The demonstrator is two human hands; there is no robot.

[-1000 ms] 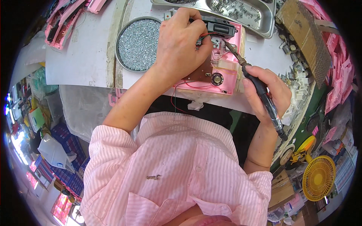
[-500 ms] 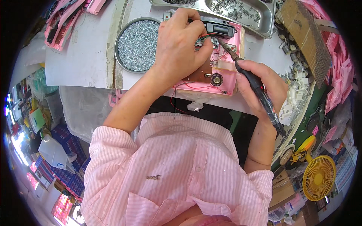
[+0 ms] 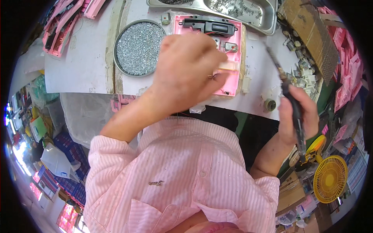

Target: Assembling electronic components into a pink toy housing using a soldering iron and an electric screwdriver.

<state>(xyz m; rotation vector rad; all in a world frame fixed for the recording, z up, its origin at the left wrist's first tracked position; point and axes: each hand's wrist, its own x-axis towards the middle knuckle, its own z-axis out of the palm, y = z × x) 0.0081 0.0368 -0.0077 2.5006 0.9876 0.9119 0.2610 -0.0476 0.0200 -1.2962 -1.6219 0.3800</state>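
Note:
My right hand [image 3: 301, 112] grips a soldering iron [image 3: 289, 85] by its black handle. The iron's tip points up and away, to the right of a pink plastic housing [image 3: 236, 77]. Over the middle of that housing is my left hand [image 3: 190, 70], smeared by motion. Its fingers bend downward, and what they hold, if anything, does not show. Inside the housing a black plastic module [image 3: 210, 26] lies along the far edge, with a small metal motor [image 3: 230, 47] and a red wire below it. The hand hides much of the housing's near left part.
Left of the housing stands a round tray of small metal screws [image 3: 138, 48]. A divided steel tray [image 3: 268, 27] lies beyond. A small pot [image 3: 269, 104] is near the table's front edge. White plastic parts [image 3: 307, 77] and a cardboard strip [image 3: 307, 35] line the right side.
My right hand has drawn the soldering iron away from the housing, to the right. My left hand has come nearer me, off the wires, uncovering the black module and the motor.

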